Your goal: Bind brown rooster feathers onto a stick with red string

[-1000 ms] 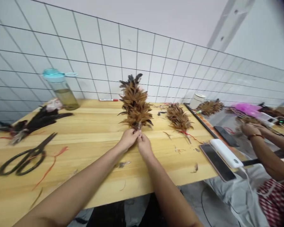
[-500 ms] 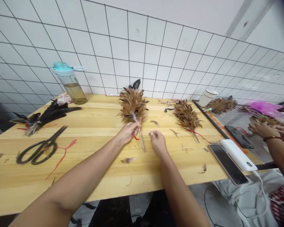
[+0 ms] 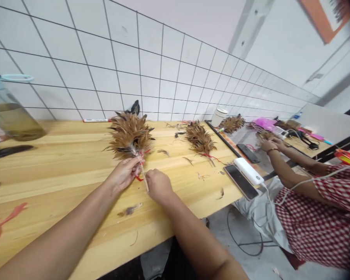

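A brown feather duster [image 3: 130, 134] with a thin wooden stick lies over the table, its plumes toward the wall. My left hand [image 3: 125, 173] is closed around the bound base of its feathers, where red string [image 3: 142, 155] is wrapped. Beside the lower end of the stick, my right hand [image 3: 159, 186] has its fingers curled shut, right against the stick; what they pinch, if anything, is hidden. Another brown feather bundle [image 3: 200, 138], tied with red string, rests on the table to the right.
A water bottle [image 3: 11, 112] stands at the left, near black feathers [image 3: 11, 149] and red string [image 3: 6, 223]. On the right lie a phone [image 3: 240, 182] and a white power bank [image 3: 247, 171]. A co-worker's hands [image 3: 270, 144] are busy at the adjoining table.
The view has swung to the right, bringing the co-worker further in and dropping the scissors out. My right hand has come up against the duster's stick; my left keeps its hold.
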### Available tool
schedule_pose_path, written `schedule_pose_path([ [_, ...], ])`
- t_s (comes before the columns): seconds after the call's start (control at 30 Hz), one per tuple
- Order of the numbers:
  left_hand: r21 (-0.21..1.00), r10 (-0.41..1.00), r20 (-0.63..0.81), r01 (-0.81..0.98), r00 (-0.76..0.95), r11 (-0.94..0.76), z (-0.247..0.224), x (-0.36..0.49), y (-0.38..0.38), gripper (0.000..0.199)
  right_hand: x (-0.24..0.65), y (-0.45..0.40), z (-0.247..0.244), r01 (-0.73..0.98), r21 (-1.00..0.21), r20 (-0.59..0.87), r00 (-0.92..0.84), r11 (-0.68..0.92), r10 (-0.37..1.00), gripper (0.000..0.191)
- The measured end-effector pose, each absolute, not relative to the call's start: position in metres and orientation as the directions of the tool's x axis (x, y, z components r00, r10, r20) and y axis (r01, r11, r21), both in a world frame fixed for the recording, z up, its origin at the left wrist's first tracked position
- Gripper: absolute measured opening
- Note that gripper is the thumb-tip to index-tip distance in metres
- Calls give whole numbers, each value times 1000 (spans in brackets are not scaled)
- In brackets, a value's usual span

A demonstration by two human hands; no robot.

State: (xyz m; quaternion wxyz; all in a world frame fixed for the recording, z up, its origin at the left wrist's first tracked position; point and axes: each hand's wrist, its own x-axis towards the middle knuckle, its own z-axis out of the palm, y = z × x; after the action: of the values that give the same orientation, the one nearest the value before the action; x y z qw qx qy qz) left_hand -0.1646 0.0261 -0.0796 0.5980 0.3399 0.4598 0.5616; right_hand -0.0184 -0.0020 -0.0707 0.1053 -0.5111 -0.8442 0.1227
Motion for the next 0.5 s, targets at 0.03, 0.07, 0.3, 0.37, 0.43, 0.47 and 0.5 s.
schedule_pose_path([
  [0.03,932,984,-167,-333,-54,140,-79,-165,25,29,-19,-4,-70,838,-269,55,-480,476,876,21],
  [0.07,943,985,-165,-301,-55,141,-79,-165,25,28,-20,-6,-69,837,-235,66,-494,495,867,21],
  [0.3,968,985,-168,-194,-28,159,-76,-164,19,28,-23,-6,-78,865,-239,94,-432,441,897,23],
  [0.37,959,984,-180,-225,-18,171,-75,-165,18,29,-24,-6,-79,866,-268,103,-410,423,906,24],
  [0.43,957,983,-183,-232,-18,174,-76,-165,18,30,-24,-6,-76,865,-321,106,-372,386,922,25],
  [0.47,961,984,-179,-217,-20,170,-77,-165,17,31,-24,-7,-74,863,-361,102,-339,353,935,25],
  [0.5,972,987,-161,-179,-27,154,-77,-164,16,32,-23,-8,-72,856,-410,98,-300,313,949,25],
])
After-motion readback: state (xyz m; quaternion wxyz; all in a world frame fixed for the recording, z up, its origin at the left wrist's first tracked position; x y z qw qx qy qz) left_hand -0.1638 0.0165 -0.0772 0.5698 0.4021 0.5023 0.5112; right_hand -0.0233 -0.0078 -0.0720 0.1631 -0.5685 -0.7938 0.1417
